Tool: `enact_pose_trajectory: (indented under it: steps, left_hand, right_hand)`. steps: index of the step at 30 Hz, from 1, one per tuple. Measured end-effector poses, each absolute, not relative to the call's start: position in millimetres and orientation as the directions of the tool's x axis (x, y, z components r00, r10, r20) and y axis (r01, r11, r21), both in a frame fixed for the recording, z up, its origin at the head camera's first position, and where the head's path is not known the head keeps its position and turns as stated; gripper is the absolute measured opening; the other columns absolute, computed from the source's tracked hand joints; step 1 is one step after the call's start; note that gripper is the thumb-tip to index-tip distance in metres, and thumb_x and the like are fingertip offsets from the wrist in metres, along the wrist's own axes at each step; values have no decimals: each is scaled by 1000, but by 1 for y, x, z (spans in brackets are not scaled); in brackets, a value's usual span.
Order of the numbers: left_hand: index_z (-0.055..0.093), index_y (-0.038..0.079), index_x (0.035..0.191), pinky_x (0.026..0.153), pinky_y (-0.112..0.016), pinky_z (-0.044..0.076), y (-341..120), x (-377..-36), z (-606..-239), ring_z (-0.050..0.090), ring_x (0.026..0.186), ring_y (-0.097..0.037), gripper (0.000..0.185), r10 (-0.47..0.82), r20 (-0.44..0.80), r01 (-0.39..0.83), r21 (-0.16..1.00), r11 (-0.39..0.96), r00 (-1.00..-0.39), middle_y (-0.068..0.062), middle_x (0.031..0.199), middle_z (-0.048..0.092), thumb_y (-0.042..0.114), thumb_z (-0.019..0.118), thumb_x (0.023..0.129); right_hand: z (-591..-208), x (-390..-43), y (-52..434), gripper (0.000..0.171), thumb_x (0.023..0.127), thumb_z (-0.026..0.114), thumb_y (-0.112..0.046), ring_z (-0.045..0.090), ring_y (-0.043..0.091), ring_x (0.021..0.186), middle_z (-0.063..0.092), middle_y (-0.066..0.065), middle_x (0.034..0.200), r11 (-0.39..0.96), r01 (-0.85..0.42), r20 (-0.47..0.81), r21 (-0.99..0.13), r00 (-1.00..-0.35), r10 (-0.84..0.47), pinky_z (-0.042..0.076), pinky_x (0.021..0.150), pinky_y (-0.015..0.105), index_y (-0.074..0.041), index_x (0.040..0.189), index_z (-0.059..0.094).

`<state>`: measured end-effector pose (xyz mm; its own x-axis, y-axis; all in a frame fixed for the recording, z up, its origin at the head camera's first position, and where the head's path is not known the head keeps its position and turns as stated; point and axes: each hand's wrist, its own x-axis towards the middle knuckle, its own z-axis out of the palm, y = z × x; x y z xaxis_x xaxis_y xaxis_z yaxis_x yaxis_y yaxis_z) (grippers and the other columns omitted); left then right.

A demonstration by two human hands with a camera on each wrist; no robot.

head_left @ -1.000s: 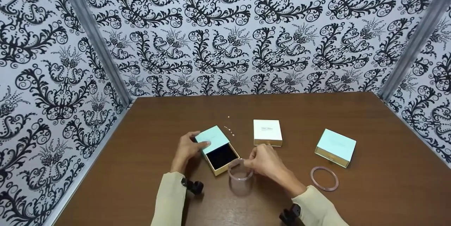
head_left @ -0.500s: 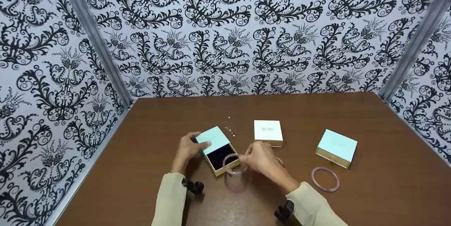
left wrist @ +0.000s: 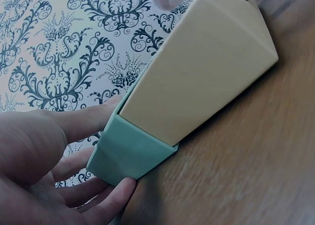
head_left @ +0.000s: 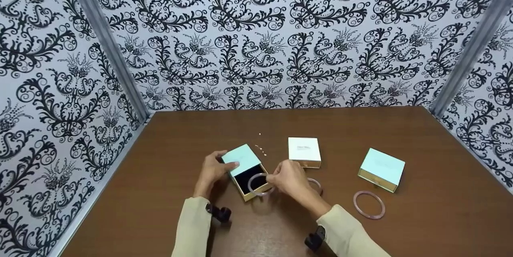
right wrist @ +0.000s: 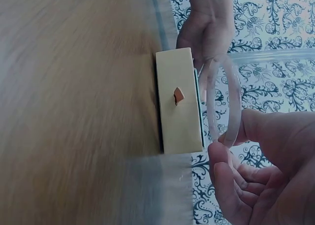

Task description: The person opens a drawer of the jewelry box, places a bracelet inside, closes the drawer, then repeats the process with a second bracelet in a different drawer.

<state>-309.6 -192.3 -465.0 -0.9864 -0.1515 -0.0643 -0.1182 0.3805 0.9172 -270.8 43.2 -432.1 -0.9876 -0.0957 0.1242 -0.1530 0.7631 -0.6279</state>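
My left hand [head_left: 211, 169] grips the mint sleeve [head_left: 243, 158] of a small jewellery box, thumb on top and fingers round its far side. The box's cream drawer [left wrist: 197, 67] is slid partly out toward me, its black lining [head_left: 245, 177] showing. My right hand [head_left: 289, 178] pinches a translucent pale pink bangle [right wrist: 235, 104] between thumb and fingertips. In the head view, the bangle overlaps the drawer's front edge; in the right wrist view, it is raised above the box top. A tan pull tab [right wrist: 178, 96] sticks out of the drawer front.
Behind my right hand stands a closed white box [head_left: 304, 149]. A closed mint box [head_left: 382, 168] is farther right, with a second bangle [head_left: 380, 213] before it. A third bangle [head_left: 318, 183] lies partly hidden by my right wrist. Several tiny pale pieces [head_left: 261, 150] lie behind the open box.
My right hand has moved left and slightly away from me, bringing the bangle from beside the drawer to over its front part. The left hand and box have stayed put.
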Motion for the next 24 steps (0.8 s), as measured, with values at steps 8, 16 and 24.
enact_pose_trajectory:
  steps: [8,16,24]
  left_hand:
    - [58,0,137,113,-50,41,-191,-310,-467,45,139,-42,62,-164,-49,-110,916,386,-985,-25,146,51,17,82,83]
    - [57,-1,137,113,-49,41,-191,-308,-468,44,139,-42,62,-165,-49,-110,916,386,-985,-26,146,51,15,82,83]
    - [55,3,141,111,-50,43,-191,-310,-465,41,142,-41,64,-158,-83,-138,915,379,-984,-24,151,46,18,81,85]
  right_hand:
    - [-430,-274,33,33,74,75,-21,52,11,47,50,-10,39,780,-127,109,-613,-991,-76,45,56,28,-19,45,59]
    - [-433,-278,27,44,72,74,-18,44,10,46,39,-13,39,780,-162,154,-604,-984,-86,33,47,25,-23,40,45]
    - [-436,-281,21,49,71,73,-16,38,11,50,32,-14,41,789,-202,211,-580,-973,-94,31,47,25,-25,38,37]
